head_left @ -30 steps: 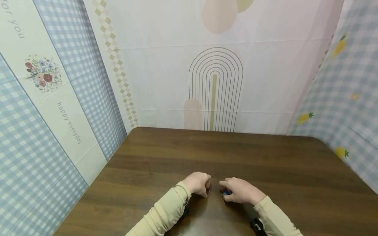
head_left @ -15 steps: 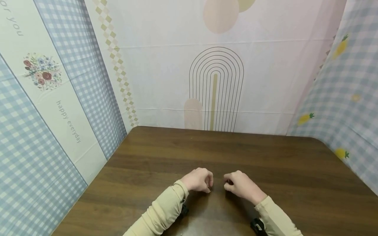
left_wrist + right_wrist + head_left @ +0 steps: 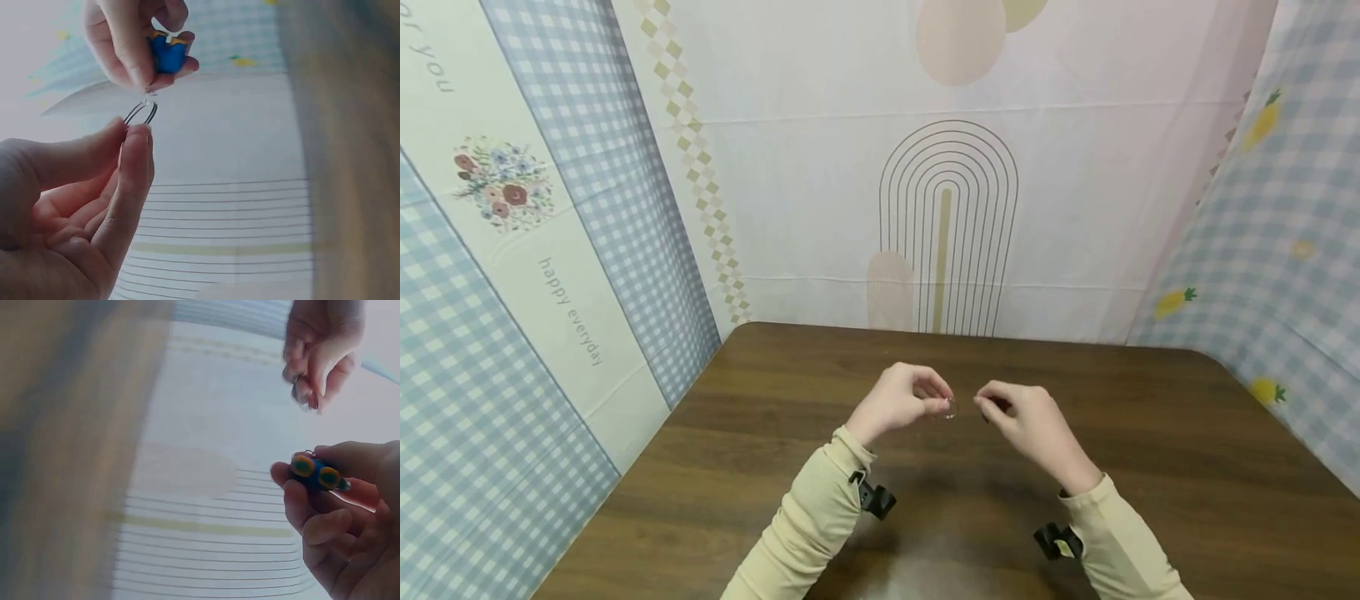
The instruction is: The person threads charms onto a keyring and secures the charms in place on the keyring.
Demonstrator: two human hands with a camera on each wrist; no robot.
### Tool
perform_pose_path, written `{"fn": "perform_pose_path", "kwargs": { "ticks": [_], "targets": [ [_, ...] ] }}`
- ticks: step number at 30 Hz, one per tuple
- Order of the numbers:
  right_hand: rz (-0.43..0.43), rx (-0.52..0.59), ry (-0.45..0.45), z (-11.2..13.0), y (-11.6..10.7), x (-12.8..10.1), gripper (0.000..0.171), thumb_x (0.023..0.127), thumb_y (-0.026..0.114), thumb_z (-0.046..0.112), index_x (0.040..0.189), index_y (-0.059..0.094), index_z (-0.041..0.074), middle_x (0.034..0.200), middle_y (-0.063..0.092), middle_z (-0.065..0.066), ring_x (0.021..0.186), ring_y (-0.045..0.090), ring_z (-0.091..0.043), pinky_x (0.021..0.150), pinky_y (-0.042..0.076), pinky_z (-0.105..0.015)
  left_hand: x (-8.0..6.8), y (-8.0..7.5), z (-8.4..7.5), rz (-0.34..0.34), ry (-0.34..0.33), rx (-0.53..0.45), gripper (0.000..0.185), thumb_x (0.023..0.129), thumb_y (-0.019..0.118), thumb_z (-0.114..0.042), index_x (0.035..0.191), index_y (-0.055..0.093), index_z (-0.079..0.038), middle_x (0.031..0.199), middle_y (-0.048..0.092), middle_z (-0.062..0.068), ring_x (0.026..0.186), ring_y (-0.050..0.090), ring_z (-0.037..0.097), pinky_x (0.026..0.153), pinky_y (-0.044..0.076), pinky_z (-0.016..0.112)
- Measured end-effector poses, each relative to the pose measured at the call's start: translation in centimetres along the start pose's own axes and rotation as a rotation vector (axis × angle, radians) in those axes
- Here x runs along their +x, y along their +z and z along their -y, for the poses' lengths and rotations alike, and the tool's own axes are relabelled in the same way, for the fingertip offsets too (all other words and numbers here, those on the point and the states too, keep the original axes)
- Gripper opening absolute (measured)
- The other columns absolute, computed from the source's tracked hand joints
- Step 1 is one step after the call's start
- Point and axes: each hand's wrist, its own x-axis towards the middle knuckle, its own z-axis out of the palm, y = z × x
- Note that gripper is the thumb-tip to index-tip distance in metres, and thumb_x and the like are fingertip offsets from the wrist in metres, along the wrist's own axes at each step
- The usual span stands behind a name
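My left hand (image 3: 898, 402) pinches a thin metal split ring (image 3: 154, 113) between thumb and fingertips, and the ring points toward the other hand. Opposite it, my right hand (image 3: 1028, 418) holds a small blue charm (image 3: 169, 56) with orange-yellow parts. Two round orange-and-green spots show on this charm in the right wrist view, along with a small metal loop at its top. In the left wrist view the right fingertips are close to the ring's far end; whether ring and charm are joined I cannot tell. Fingers hide most of the charm in the head view.
Both hands are above a brown wooden table (image 3: 820, 367). Black wrist cameras, one on the left sleeve (image 3: 827, 508) and one on the right sleeve (image 3: 1123, 542), hang below the forearms. A patterned white cloth (image 3: 805, 192) hangs behind the table, with checked cloths at both sides.
Both hands have risen from low over the table and moved farther forward, still a little apart. The ring now shows beyond the left fingertips; the blue charm has turned out of the head view.
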Motion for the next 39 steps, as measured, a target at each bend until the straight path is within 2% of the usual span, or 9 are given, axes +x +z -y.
{"fn": "perform_pose_path", "kwargs": {
  "ticks": [4, 9, 13, 15, 17, 22, 25, 31, 39],
  "targets": [
    [-0.048, 0.045, -0.041, 1.4, -1.2, 0.5, 0.011, 0.09, 0.067, 0.007, 0.083, 0.07, 0.015, 0.069, 0.064, 0.007, 0.06, 0.053, -0.002, 0.056, 0.044, -0.02, -0.4, -0.6, -1.0, -0.08, 0.049, -0.116, 0.011, 0.085, 0.071, -0.003, 0.095, 0.071, 0.001, 0.088, 0.073, 0.017, 0.076, 0.072, 0.027, 0.065, 0.056, 0.023],
    [-0.093, 0.084, -0.105, 2.4, -1.8, 0.4, 0.012, 0.087, 0.067, 0.002, 0.083, 0.068, 0.014, 0.069, 0.064, 0.008, 0.057, 0.05, 0.002, 0.054, 0.045, -0.019, -1.0, -0.9, -1.9, -0.13, 0.074, -0.215, 0.014, 0.083, 0.073, -0.002, 0.096, 0.07, 0.001, 0.091, 0.073, 0.019, 0.075, 0.071, 0.019, 0.068, 0.056, 0.024],
    [-0.123, 0.095, -0.149, 2.8, -1.9, 0.0, 0.015, 0.085, 0.068, -0.001, 0.083, 0.067, 0.014, 0.07, 0.063, 0.009, 0.056, 0.047, 0.003, 0.053, 0.044, -0.018, -1.7, -1.0, -2.3, -0.148, 0.084, -0.257, 0.012, 0.083, 0.073, -0.004, 0.094, 0.071, -0.001, 0.087, 0.072, 0.018, 0.076, 0.071, 0.031, 0.066, 0.056, 0.025],
    [-0.142, 0.089, -0.177, 2.9, -1.8, 0.0, 0.016, 0.085, 0.068, -0.001, 0.083, 0.067, 0.015, 0.07, 0.062, 0.01, 0.056, 0.045, 0.003, 0.053, 0.042, -0.016, -2.0, -1.1, -2.5, -0.151, 0.09, -0.257, 0.01, 0.084, 0.073, -0.006, 0.093, 0.071, -0.002, 0.084, 0.072, 0.017, 0.075, 0.069, 0.036, 0.065, 0.056, 0.026],
    [-0.172, 0.079, -0.211, 3.1, -1.8, -0.1, 0.017, 0.083, 0.069, -0.002, 0.083, 0.067, 0.015, 0.07, 0.061, 0.01, 0.057, 0.044, 0.003, 0.053, 0.041, -0.016, -2.2, -1.2, -2.6, -0.154, 0.091, -0.242, 0.008, 0.085, 0.072, -0.008, 0.092, 0.071, -0.004, 0.081, 0.072, 0.016, 0.072, 0.069, 0.035, 0.063, 0.057, 0.028],
    [-0.253, 0.032, -0.287, 3.3, -1.6, -0.3, 0.02, 0.078, 0.072, -0.005, 0.083, 0.067, 0.014, 0.072, 0.06, 0.009, 0.06, 0.042, 0.0, 0.055, 0.037, -0.014, -2.3, -1.0, -2.9, -0.152, 0.073, -0.227, 0.006, 0.087, 0.069, -0.007, 0.09, 0.069, -0.002, 0.078, 0.071, 0.021, 0.057, 0.065, 0.016, 0.061, 0.058, 0.033],
    [-0.301, -0.005, -0.318, 3.5, -1.3, -0.5, 0.02, 0.076, 0.072, -0.006, 0.083, 0.068, 0.013, 0.072, 0.06, 0.008, 0.062, 0.043, 0.0, 0.057, 0.037, -0.012, -2.3, -0.8, -2.9, -0.138, 0.056, -0.245, 0.006, 0.088, 0.067, -0.005, 0.091, 0.067, 0.001, 0.079, 0.07, 0.026, 0.053, 0.062, 0.009, 0.057, 0.058, 0.033],
    [-0.371, -0.059, -0.379, 4.4, -0.9, -0.9, 0.023, 0.071, 0.073, -0.008, 0.081, 0.068, 0.013, 0.071, 0.059, 0.008, 0.061, 0.044, -0.002, 0.055, 0.036, -0.012, -3.1, -0.9, -2.9, -0.113, 0.053, -0.24, 0.005, 0.088, 0.065, -0.003, 0.09, 0.066, 0.001, 0.075, 0.07, 0.024, 0.051, 0.06, 0.01, 0.054, 0.057, 0.029],
    [-0.39, -0.117, -0.422, 5.7, -0.5, -1.2, 0.022, 0.071, 0.073, -0.007, 0.082, 0.069, 0.012, 0.073, 0.064, 0.005, 0.062, 0.049, -0.002, 0.054, 0.04, -0.014, -4.3, -1.5, -3.0, -0.088, 0.065, -0.241, 0.005, 0.089, 0.064, -0.003, 0.091, 0.065, 0.002, 0.073, 0.07, 0.021, 0.05, 0.06, 0.009, 0.055, 0.058, 0.033]
  ]
}}
